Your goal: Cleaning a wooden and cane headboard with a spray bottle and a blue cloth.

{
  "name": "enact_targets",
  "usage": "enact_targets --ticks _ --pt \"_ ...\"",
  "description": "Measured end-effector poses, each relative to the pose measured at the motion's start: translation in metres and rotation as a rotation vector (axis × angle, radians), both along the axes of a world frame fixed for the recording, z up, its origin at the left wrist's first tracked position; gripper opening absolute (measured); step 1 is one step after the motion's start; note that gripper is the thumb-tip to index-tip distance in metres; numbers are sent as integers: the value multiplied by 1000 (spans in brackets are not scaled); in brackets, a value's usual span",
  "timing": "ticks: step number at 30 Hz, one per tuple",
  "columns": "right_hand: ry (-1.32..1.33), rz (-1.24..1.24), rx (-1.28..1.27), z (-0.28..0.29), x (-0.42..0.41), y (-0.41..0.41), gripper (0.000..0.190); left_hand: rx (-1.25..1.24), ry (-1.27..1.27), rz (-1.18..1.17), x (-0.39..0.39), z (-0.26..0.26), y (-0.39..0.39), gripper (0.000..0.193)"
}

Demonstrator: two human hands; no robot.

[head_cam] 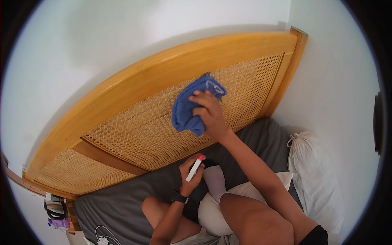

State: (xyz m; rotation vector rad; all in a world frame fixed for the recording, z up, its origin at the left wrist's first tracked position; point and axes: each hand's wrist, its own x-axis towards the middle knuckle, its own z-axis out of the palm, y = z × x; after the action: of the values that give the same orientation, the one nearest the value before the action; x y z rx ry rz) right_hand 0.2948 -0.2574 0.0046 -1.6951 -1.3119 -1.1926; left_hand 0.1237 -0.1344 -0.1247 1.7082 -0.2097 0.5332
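My right hand (209,114) presses a folded blue cloth (188,107) against the woven cane panel (137,131) of a wooden headboard (171,59). A pale tag or loop shows near the cloth's upper corner. Lower down, my left hand (191,173) is closed around a small white object with a red end (194,168), which points up towards the headboard; its exact kind is unclear. A dark watch sits on my left wrist. My bare knees and one socked foot (214,180) are on the bed below the panel.
Dark grey bedding (122,208) covers the mattress. A white pillow (212,214) lies by my legs, and a tied white fabric bag (312,171) leans at the right wall. White cable (107,234) lies at lower left, near a wooden bedside unit (73,220) with a purple item (59,223).
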Motion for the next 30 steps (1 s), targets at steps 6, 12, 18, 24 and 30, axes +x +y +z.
enact_targets --ticks 6,12,18,24,30 --pt "120 -172 313 -19 3 0 39 13 -5 -18 2 7 -4 34" --pt "107 -110 128 -2 -17 8 35 10 -33 -43 3 0 -2 35" --pt "-20 43 -303 6 -16 12 34 -3 -10 -51 1 2 -3 33" --pt "107 -17 180 3 -4 1 25 -18 11 -10 2 9 -2 33" --pt "215 -222 443 9 -7 -3 26 -6 -28 5 4 6 -5 34"
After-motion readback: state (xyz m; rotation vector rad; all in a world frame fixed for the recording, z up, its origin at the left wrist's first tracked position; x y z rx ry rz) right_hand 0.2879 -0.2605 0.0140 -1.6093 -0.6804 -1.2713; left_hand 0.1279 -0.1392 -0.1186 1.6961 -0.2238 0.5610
